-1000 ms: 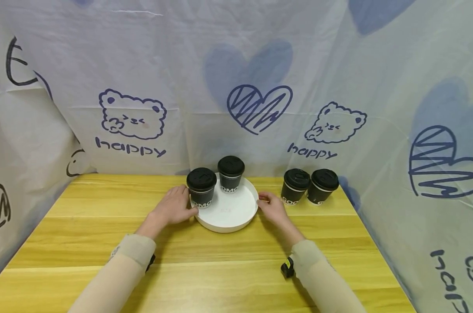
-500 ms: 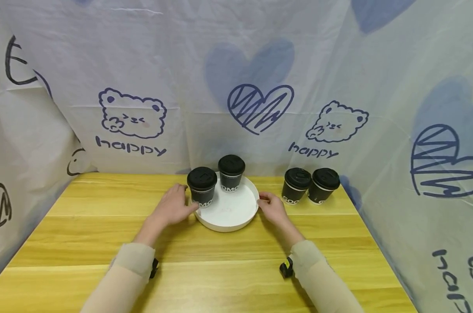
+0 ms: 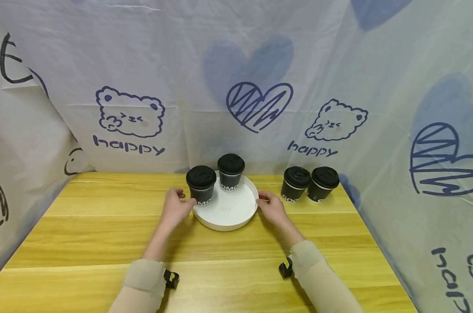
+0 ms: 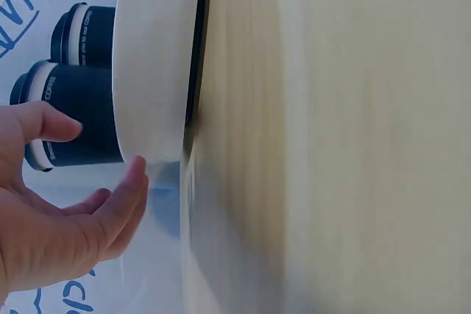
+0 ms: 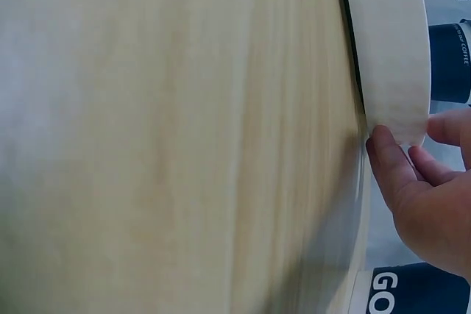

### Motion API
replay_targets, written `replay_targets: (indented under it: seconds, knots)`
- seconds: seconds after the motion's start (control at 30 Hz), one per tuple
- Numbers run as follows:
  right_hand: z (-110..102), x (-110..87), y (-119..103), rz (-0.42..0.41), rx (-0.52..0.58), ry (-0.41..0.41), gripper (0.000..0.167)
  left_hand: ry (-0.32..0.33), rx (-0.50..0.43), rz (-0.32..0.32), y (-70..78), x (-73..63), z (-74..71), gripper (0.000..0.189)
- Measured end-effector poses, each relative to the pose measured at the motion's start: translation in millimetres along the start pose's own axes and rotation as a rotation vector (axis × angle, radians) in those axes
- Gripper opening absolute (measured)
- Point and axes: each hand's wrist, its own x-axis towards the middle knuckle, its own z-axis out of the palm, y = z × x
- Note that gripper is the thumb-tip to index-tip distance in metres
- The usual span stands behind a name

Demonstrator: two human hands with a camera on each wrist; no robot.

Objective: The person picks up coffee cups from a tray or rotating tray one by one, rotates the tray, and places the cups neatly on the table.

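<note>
A round white tray (image 3: 226,214) sits on the wooden table and bears two black lidded paper coffee cups. One cup (image 3: 202,186) stands at the tray's left side, the other cup (image 3: 231,171) at its back. My left hand (image 3: 175,208) is at the tray's left edge, thumb and fingers spread apart beside the nearer cup. In the left wrist view the left thumb (image 4: 62,124) overlaps that cup; whether it touches cannot be told. My right hand (image 3: 272,208) pinches the tray's right edge, thumb at the rim and fingers (image 5: 390,156) against the outer wall.
Two more black lidded cups stand close together on the table to the right of the tray, a left one (image 3: 295,184) and a right one (image 3: 322,184). A white printed cloth (image 3: 205,126) hangs behind the table (image 3: 220,278).
My left hand has turned, its forearm swinging right and its thumb coming in front of the nearer cup, while the fingers opened away from it. The right hand and tray have stayed put.
</note>
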Motion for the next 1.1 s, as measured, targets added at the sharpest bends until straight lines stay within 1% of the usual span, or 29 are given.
replay_targets:
  seconds: [0.13,0.23,0.47,0.67,0.8,0.87,1.03,1.1]
  knots:
    - [-0.4,-1.5,0.3,0.001,0.022,0.004,0.037,-0.032,-0.012,-0.014,-0.2,-3.8,6.7,0.067]
    - [-0.3,-2.3,2.5,-0.003,0.034,0.003,0.037,-0.049,-0.001,-0.010,-1.1,-4.7,10.3,0.068]
    - [0.3,-5.0,5.4,0.015,0.065,0.007,0.037,-0.052,0.067,0.014,-2.1,-3.1,14.5,0.067]
    - [0.0,-7.6,3.2,0.022,0.081,0.011,0.038,-0.059,0.087,0.006,-1.7,-1.3,15.3,0.067]
    - [-1.9,-5.5,2.9,0.020,0.057,0.039,0.038,-0.077,0.087,0.011,-2.1,2.1,14.1,0.066]
    - [-3.4,-4.2,1.3,0.028,0.068,0.048,0.039,-0.090,0.085,0.022,-2.6,5.0,12.6,0.064]
    - [-8.5,-0.9,-4.3,0.006,0.087,0.047,0.041,-0.124,0.113,0.044,-3.7,14.8,7.5,0.065]
    - [-10.4,0.7,-6.2,-0.012,0.067,0.050,0.041,-0.137,0.123,0.054,-3.3,18.5,5.1,0.065]
